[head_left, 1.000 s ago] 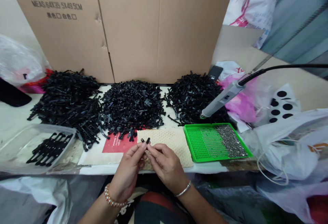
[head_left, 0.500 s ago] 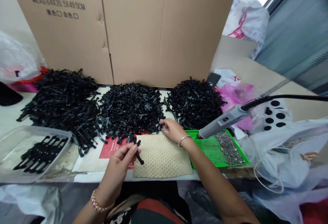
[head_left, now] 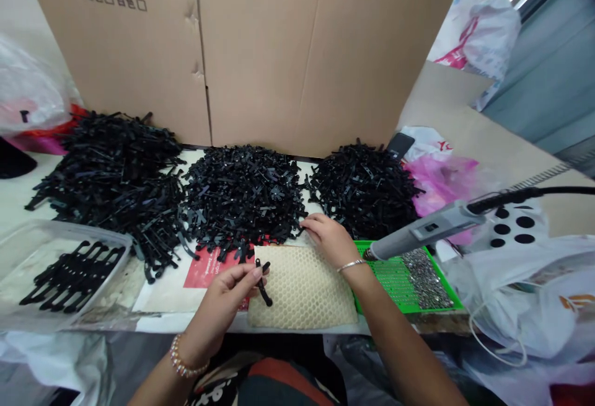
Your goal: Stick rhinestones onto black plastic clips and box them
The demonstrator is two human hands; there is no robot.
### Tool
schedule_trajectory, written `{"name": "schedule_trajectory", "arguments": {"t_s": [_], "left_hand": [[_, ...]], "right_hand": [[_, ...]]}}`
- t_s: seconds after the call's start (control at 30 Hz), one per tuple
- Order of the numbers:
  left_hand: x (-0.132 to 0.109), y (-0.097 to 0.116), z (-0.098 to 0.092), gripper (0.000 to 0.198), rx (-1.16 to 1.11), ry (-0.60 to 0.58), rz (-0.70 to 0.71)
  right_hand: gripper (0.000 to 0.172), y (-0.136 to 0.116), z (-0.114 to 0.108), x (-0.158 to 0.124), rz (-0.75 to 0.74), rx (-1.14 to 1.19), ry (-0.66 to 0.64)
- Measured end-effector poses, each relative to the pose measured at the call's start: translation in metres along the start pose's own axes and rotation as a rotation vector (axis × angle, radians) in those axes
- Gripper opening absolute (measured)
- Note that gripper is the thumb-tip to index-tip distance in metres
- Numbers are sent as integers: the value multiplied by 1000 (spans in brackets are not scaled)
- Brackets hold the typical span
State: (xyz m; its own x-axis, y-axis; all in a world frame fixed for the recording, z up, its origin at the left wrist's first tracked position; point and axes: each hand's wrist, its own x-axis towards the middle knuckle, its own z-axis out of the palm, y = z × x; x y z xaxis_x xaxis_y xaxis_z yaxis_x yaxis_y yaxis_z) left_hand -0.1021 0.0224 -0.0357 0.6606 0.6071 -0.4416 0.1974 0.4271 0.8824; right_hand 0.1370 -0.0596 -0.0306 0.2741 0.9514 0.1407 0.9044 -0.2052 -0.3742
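One black plastic piece (head_left: 263,282) pinched firmly in the left hand (head_left: 217,304), right over the beige honeycomb mat (head_left: 302,288) near the worktop (head_left: 158,324) front edge; right hand (head_left: 328,240) open and empty, fingertips at the middle black pile (head_left: 242,195), green tray (head_left: 395,282) just beside!

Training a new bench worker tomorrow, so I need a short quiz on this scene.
1. True or false: the left hand holds a black plastic piece.
2. Which hand wears the metal bangle, left or right?
3. Fill in the blank: the tip of the grey corded tool reaches over the ____ tray.

Key: 1 true; 2 right; 3 green.
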Motion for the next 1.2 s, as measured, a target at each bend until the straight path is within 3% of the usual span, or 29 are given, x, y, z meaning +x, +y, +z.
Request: {"name": "schedule_trajectory", "arguments": {"t_s": [0.07,0.13,0.3,0.4,0.5,0.57,0.7,0.87,1.03,1.2], "left_hand": [[-5,7,2,35,-101,-66,-78],[-9,14,6,32,-216,-152,-128],[-19,21,17,27,-171,-224,-82],[-23,20,19,28,-61,-218,-26],[-26,18,20,29,3,-209,19],[-27,17,21,29,43,-218,29],[-30,15,25,31,92,-211,29],[-38,17,29,33,92,-152,39],[-42,16,34,40,62,-208,-58],[-43,12,38,39,7,-194,-73]], "right_hand": [[30,-15,-3,-14,-128,171,183],[33,-34,-3,-29,-230,333,280],[33,-66,5,-49,-283,547,300],[30,-67,13,-56,-133,837,233],[39,-66,20,-63,103,1252,31],[37,-66,22,-67,210,1383,-57],[31,-66,19,-67,331,1407,-59],[35,-62,11,-62,415,1456,48],[35,-66,7,-59,397,1481,6],[35,-69,5,-60,395,1513,-19]]}}
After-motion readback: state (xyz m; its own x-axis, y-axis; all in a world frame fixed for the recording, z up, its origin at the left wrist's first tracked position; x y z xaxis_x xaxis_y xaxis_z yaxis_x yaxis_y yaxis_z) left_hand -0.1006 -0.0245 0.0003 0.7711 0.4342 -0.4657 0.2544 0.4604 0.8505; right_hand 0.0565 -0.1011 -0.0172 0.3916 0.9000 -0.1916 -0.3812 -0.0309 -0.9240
